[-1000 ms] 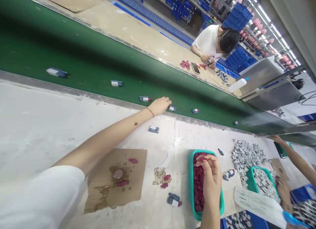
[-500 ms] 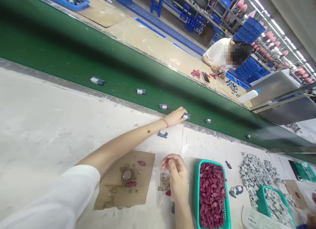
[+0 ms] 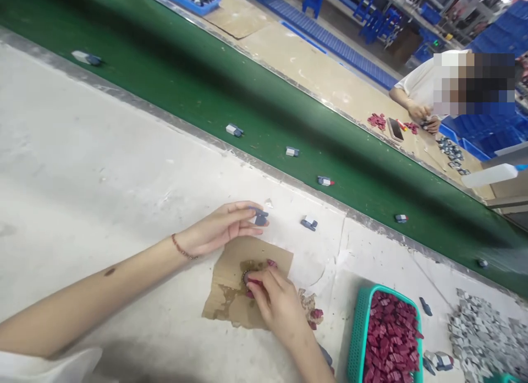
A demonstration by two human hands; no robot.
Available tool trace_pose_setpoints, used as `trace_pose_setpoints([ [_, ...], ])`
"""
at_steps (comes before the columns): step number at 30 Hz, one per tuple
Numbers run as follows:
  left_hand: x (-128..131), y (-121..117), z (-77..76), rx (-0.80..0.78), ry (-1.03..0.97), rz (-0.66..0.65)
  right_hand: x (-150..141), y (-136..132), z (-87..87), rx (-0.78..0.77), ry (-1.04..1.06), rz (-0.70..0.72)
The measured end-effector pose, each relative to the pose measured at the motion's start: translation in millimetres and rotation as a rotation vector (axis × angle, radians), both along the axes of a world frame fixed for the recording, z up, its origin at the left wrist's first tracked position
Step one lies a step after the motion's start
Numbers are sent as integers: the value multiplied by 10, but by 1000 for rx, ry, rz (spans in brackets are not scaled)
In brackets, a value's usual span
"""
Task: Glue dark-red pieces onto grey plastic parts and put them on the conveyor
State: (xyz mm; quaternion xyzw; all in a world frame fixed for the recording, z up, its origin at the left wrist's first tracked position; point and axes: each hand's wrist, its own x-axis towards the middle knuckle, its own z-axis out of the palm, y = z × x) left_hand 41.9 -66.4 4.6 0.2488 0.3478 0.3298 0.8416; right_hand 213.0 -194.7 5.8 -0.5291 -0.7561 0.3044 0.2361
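Observation:
My left hand (image 3: 225, 224) holds a small dark-grey and white plastic part (image 3: 259, 217) between thumb and fingers, above the white tabletop. Over a piece of brown cardboard (image 3: 225, 303), my right hand (image 3: 282, 306) pinches a small dark red plastic piece (image 3: 254, 282). Its fingertips are at a small round dish (image 3: 246, 277), which they partly cover; whether the piece touches the dish I cannot tell. Another red piece (image 3: 271, 263) lies on the cardboard's far side, and wet-looking stains surround the dish. A second grey and white part (image 3: 309, 223) rests on the table, right of my left hand.
A green conveyor belt (image 3: 185, 91) crosses behind the table, carrying several grey and white parts. A teal basket (image 3: 358, 330) full of red pieces stands at right, beside a heap of light grey pieces (image 3: 482, 328). Across the belt, a person (image 3: 447, 86) handles small parts.
My left hand has come back from the belt with the grey and white part. My right hand has moved left to the dish on the cardboard. The view has shifted.

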Motion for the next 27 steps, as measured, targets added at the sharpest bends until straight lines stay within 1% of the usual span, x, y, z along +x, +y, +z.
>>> trace_pose_setpoints([
  [2,-88,-117,30,-8,32,4,-30,11,-46,107,-99,49],
  [4,-137,-212,51,12,72,-4,-53,13,-59,184,-183,52],
  [8,-160,-365,36,51,148,-17,-82,23,-17,237,-234,75],
  [11,-145,-453,-5,113,206,-82,-87,37,7,246,-236,56],
  [13,-135,-501,-25,223,290,-110,-87,38,7,225,-246,50],
  [17,-142,-566,-33,643,632,-64,-88,17,-10,206,-234,52],
  [19,-157,-575,-37,805,725,-89,-83,7,-10,176,-204,29],
  [21,-172,-570,-48,888,730,-150,-70,5,3,107,-165,14],
  [23,-185,-558,-69,931,704,-212,-46,11,25,12,-90,12],
  [25,-195,-547,-98,966,694,-243,-9,22,48,-86,48,-18],
  [27,-205,-538,-133,1028,681,-240,34,28,64,-163,222,-97],
])
